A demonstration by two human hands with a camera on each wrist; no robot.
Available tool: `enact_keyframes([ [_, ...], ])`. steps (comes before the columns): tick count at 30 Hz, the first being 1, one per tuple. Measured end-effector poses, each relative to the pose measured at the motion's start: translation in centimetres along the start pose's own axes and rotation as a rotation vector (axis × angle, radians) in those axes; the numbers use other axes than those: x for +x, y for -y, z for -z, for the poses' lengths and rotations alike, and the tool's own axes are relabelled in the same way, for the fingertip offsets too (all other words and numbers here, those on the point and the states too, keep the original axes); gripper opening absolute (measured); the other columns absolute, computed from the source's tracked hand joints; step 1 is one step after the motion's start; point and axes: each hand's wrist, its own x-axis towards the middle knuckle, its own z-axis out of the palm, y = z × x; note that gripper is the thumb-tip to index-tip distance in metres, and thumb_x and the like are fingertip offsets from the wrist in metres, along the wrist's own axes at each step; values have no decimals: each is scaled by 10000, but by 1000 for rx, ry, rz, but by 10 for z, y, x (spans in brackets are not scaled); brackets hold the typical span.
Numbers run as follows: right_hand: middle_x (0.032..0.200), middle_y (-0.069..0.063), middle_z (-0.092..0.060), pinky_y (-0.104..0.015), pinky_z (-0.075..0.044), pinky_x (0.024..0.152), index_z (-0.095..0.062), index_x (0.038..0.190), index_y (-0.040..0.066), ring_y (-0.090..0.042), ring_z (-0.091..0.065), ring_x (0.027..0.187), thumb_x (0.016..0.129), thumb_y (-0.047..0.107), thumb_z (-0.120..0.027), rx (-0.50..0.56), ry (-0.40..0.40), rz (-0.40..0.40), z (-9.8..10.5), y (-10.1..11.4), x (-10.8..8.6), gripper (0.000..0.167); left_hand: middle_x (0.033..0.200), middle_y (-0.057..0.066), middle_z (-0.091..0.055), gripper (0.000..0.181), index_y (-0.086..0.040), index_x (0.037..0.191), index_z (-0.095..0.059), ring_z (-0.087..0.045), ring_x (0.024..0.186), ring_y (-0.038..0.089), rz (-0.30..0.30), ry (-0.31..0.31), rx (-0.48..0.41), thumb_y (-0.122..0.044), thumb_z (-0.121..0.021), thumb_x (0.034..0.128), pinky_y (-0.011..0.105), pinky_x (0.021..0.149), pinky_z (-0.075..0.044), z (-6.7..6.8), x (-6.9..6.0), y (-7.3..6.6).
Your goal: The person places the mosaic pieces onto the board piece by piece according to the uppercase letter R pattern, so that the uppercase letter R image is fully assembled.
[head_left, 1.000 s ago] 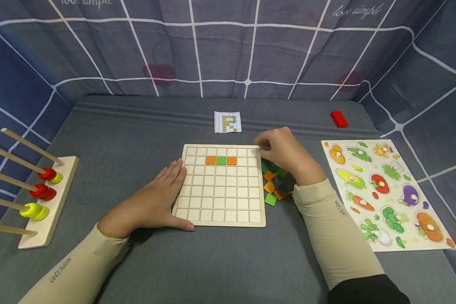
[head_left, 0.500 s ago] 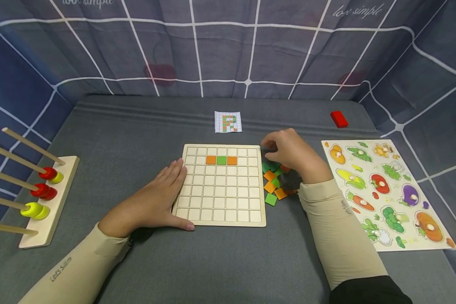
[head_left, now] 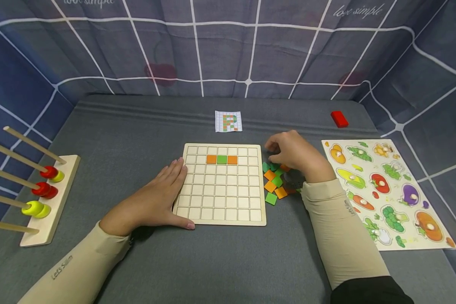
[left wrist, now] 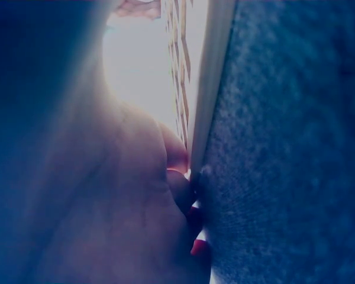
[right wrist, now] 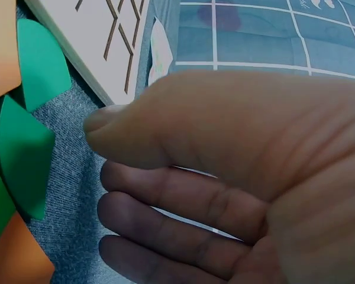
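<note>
A pale wooden grid board (head_left: 220, 194) lies flat at the middle of the table, with two orange square tiles and a green tile (head_left: 222, 159) between them in an upper row. My left hand (head_left: 152, 198) rests along the board's left edge, fingers extended and thumb at its lower left corner. Just off the upper right corner hovers my right hand (head_left: 294, 152), above a heap of orange and green tiles (head_left: 277, 181). Its fingers are loosely bent, and the right wrist view shows nothing held. Rounded green tiles (right wrist: 25, 154) lie close by the thumb there; the hand hides part of the heap.
A small printed pattern card (head_left: 228, 122) lies behind the board. At the left stands a wooden peg rack (head_left: 57, 202) with red and yellow beads. A vegetable puzzle board (head_left: 384, 194) lies right, with a red block (head_left: 339, 119) behind it.
My right hand has shifted slightly right, away from the board's upper right corner, uncovering more of the tile heap. My left hand stays in place on the board.
</note>
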Motion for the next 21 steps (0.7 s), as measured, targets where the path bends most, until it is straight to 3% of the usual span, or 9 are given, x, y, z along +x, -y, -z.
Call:
enact_keyframes([
  [21, 973, -62, -702, -445, -531, 849, -774, 1056, 43, -251, -622, 910, 888, 86, -831, 0, 142, -23, 2, -3, -3, 183, 1705, 297, -1, 1491, 123, 1627, -105, -21, 1572, 427, -3, -5, 2, -909, -681, 719, 530, 1250, -104, 1, -1, -2],
])
